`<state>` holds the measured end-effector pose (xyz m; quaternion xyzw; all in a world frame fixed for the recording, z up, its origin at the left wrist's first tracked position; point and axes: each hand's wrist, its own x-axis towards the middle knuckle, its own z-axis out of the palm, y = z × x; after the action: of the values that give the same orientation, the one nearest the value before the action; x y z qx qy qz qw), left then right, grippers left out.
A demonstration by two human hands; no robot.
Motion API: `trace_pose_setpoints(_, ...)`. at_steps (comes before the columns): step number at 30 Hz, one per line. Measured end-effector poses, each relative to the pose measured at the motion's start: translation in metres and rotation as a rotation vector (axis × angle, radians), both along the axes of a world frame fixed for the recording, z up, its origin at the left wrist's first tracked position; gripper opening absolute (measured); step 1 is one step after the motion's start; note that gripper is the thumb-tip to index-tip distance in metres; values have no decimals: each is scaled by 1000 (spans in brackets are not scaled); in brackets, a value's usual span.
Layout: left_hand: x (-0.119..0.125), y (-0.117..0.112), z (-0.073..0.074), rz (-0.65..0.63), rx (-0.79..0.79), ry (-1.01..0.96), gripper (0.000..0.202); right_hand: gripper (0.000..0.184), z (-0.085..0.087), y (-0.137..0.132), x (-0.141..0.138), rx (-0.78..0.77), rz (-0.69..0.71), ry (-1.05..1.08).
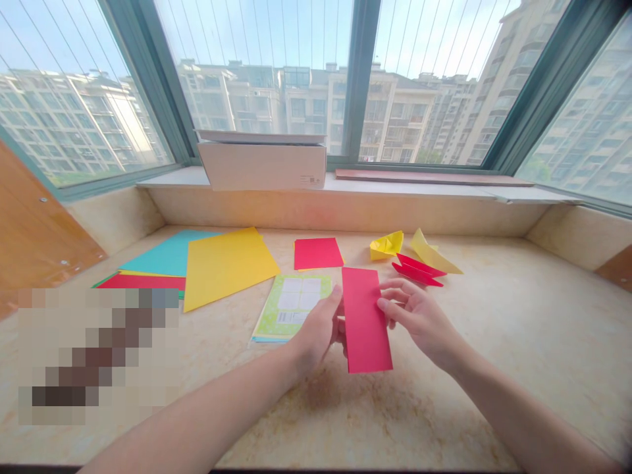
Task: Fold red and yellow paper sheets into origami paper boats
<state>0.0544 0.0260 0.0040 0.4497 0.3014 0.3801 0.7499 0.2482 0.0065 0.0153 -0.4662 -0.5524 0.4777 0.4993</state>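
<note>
A red sheet of paper (365, 320), folded into a long narrow rectangle, is held upright just above the marble counter (518, 342). My left hand (318, 332) pinches its left edge with thumb in front and fingers behind. On the paper's right edge rest the fingers of my right hand (419, 316), lightly curled around it. Both hands hold the same sheet near the counter's middle.
A pack of coloured paper (291, 306) lies left of my hands. Large yellow (227, 263), teal (165, 253) and red sheets lie further left. A red square (316, 253), folded yellow pieces (388, 245) and a folded red piece (417, 270) lie behind. A white box (264, 161) stands on the window sill.
</note>
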Motion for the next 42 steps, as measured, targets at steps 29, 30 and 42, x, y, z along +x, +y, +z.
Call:
trace_pose_setpoints(29,-4,-7,-4,-108,493,435,53,36,5,-12,-6,48,350,-149)
trace_pose_setpoints(30,-4,-8,-4,-112,521,448,52,33,5,-12,-7,55,362,-137)
trace_pose_setpoints(42,-8,-17,1,-238,566,497,61,43,-4,-6,-2,-10,219,-159)
